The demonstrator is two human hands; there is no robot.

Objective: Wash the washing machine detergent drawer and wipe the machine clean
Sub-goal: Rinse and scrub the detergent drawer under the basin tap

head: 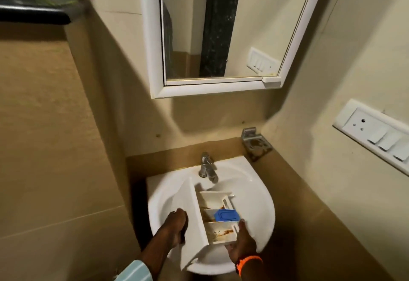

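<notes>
Bathroom sink (261, 194): stained drawer (208, 221) over basin below tap (208, 167); left hand (177, 225) grips front panel, right hand (242, 243) clasps rear corner.

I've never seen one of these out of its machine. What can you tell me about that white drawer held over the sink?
The detergent drawer looks like white plastic, with a broad front panel and compartments split by dividers. Brown, rusty-looking grime stains them, and a blue insert sits in the middle one. It is tilted over the white sink, below the tap, held by the left hand and right hand.
</notes>
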